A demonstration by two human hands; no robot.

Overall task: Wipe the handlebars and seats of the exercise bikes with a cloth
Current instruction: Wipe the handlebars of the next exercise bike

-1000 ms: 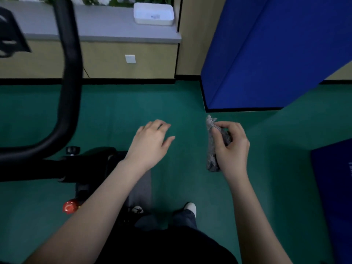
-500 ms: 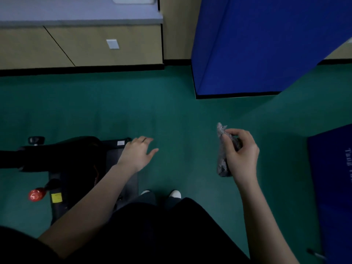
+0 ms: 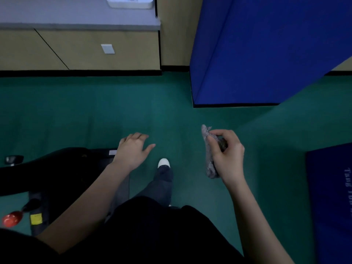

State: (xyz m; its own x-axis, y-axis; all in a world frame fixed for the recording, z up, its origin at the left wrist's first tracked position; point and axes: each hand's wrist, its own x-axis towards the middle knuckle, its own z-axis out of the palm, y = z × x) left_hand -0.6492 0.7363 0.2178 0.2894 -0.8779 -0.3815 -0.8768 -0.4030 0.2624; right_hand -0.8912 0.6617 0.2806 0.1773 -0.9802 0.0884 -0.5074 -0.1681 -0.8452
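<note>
While the left hand (image 3: pixel 133 151) hangs empty at lower centre, fingers loosely spread, beside the bike (image 3: pixel 49 168) at lower left, the right hand (image 3: pixel 226 155) right of centre pinches a bunched cloth (image 3: pixel 208 161) between thumb and curled fingers. Beyond, green floor (image 3: pixel 95 111).

**View tilted down, one foot stepped forward**

Bike handlebar loop that filled the upper left a second ago is out of view; only the bike's black body (image 3: pixel 47 168) and red knob (image 3: pixel 10 219) show, low on the left. Cabinet and blue mat (image 3: pixel 266 50) have moved down a bit in the picture over the last half second, white tray (image 3: pixel 131 3) on the worktop edge back in. Left hand (image 3: pixel 133 151) has dropped from mid-picture to beside the bike body, fingers spread. One white-toed shoe (image 3: pixel 163 162) now out ahead between the hands; before, both toes were level.
</note>
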